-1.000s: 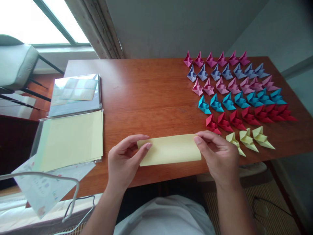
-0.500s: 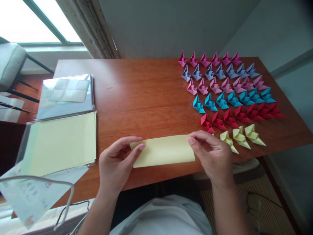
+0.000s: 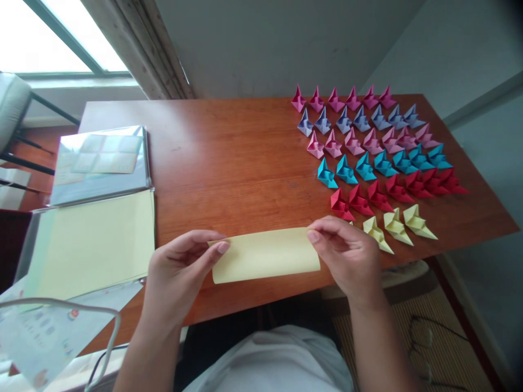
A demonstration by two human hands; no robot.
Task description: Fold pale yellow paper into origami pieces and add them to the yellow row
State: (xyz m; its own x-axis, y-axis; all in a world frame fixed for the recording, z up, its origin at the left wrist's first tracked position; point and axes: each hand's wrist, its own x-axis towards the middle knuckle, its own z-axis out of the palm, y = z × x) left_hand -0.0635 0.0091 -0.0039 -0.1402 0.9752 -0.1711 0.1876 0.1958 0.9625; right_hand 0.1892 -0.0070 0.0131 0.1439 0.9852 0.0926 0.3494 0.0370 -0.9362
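A folded strip of pale yellow paper (image 3: 265,256) stretches between my two hands near the table's front edge. My left hand (image 3: 183,267) pinches its upper left corner between thumb and fingers. The upper right corner is gripped by my right hand (image 3: 351,250) in the same way. Just beyond the right hand stand several yellow folded paper pieces (image 3: 396,226), one of them partly hidden behind the fingers. A row of red folded pieces (image 3: 379,196) lies behind these.
Farther back are rows of blue (image 3: 365,166), pink (image 3: 372,141), lilac (image 3: 360,118) and magenta origami (image 3: 352,99). Yellow sheets (image 3: 98,239) lie on the left, below a clear plastic-covered pack (image 3: 102,185). A pale cable (image 3: 81,307) loops over a printed sheet (image 3: 53,337) at lower left.
Both hands still pinch the paper by its upper corners. The whole view has shifted slightly, so the table's contents sit a little farther left.
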